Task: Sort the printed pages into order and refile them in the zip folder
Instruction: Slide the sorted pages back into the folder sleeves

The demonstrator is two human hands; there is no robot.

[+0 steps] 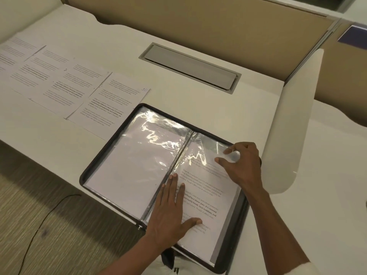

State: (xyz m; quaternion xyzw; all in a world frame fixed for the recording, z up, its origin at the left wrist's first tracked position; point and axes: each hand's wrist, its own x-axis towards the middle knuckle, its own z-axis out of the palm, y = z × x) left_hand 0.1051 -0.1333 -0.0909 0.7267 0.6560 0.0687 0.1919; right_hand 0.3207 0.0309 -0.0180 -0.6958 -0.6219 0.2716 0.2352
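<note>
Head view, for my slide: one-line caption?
Left hand presses a plastic sleeve in the open zip folder; right hand pinches its corner.

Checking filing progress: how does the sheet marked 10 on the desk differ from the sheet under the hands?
The white printed sheet marked 10 lies bare on the white desk; the white printed sheet in the black zip folder sits inside a clear plastic sleeve. No hand touches the first; the left hand presses the second flat while the right hand pinches its sleeve. Both lie text-up.
</note>
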